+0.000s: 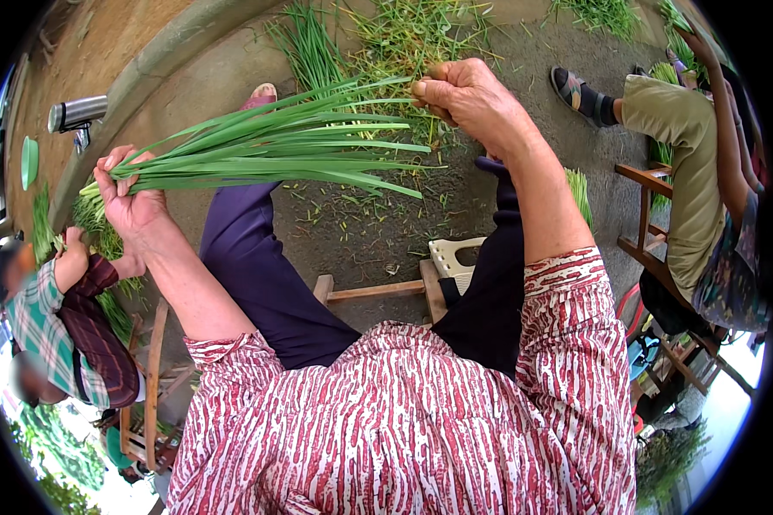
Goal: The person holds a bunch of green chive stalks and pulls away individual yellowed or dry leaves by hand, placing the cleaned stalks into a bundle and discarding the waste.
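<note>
My left hand (132, 193) grips a bunch of long, flat green leaves (277, 154), which look like garlic chives. Their pale stem ends (89, 189) stick out on the left of the fist, and the leaf tips fan out to the right above my knees. My right hand (467, 96) is at the upper leaf tips, thumb and fingers drawn together. Whether it pinches a tip is hidden. Beyond the held bunch, a heap of loose green and yellowed leaves (419, 38) lies on the ground beside a darker green bunch (312, 55).
A cream plastic stool (457, 257) and a wooden seat frame (377, 291) are between my legs. A person (673, 141) sits close on the right; others (58, 309) sit at left. A concrete kerb (148, 67) curves at upper left, with a metal flask (77, 114) and green bowl (29, 163) nearby.
</note>
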### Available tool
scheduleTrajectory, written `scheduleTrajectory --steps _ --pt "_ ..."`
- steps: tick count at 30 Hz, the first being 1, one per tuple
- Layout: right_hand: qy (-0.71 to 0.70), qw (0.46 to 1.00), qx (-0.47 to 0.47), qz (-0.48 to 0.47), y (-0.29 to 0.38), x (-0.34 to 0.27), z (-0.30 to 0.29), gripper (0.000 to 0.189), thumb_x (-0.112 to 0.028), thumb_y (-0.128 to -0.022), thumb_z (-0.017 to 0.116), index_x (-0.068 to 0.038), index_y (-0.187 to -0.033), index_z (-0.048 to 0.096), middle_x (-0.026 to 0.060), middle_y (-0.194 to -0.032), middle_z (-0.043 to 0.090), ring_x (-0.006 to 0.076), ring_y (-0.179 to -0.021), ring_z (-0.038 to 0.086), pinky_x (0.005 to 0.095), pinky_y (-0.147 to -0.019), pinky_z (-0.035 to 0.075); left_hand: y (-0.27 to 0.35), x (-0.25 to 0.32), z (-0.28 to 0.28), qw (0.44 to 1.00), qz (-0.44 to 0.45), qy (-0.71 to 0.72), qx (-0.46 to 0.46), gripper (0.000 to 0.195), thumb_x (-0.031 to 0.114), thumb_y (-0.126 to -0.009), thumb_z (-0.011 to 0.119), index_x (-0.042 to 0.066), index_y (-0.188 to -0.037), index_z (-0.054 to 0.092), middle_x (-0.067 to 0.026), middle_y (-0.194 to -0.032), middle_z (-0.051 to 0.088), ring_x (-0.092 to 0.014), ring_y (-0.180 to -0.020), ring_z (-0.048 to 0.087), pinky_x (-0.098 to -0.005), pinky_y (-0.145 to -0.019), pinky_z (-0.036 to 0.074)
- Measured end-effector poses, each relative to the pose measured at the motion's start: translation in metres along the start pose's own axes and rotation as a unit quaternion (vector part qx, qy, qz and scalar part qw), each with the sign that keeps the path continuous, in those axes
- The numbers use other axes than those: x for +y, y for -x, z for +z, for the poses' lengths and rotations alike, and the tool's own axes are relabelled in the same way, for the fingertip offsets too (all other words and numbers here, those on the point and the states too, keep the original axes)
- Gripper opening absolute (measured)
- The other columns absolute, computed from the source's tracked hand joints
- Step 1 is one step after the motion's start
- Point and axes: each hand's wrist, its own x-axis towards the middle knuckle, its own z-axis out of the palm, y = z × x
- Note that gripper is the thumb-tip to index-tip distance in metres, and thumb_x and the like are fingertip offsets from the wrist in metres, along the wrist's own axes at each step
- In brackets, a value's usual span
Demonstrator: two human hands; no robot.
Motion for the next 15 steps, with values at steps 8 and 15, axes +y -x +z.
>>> scheduleTrajectory --steps 8,15 --pt "-0.021 0.999 -0.035 0.036 0.023 -0.024 -0.022 0.029 -0.028 -0.089 0.059 -0.002 -0.079 0.068 0.0018 -0.066 0.064 0.0075 -0.057 0.057 0.0228 -0.052 0.044 0.003 0.008 -0.002 1.0 0.016 0.015 0.003 0.004 0.004 -0.083 0.059 0.003 -0.083 0.056 -0.0064 -0.078 0.048 -0.011 -0.057 0.038 -0.0246 -0.053 0.032" --pt "-0.054 0.979 -0.197 0.004 0.034 -0.026 -0.023 0.027 -0.025 -0.088 0.056 -0.002 -0.092 0.069 0.0047 -0.08 0.07 0.0081 -0.061 0.063 0.0199 -0.047 0.043 0.003 0.008 -0.001 0.999 0.033 0.018 0.022 0.007 0.007 -0.085 0.06 0.002 -0.083 0.057 -0.0071 -0.078 0.051 -0.01 -0.051 0.037 -0.0246 -0.052 0.034"
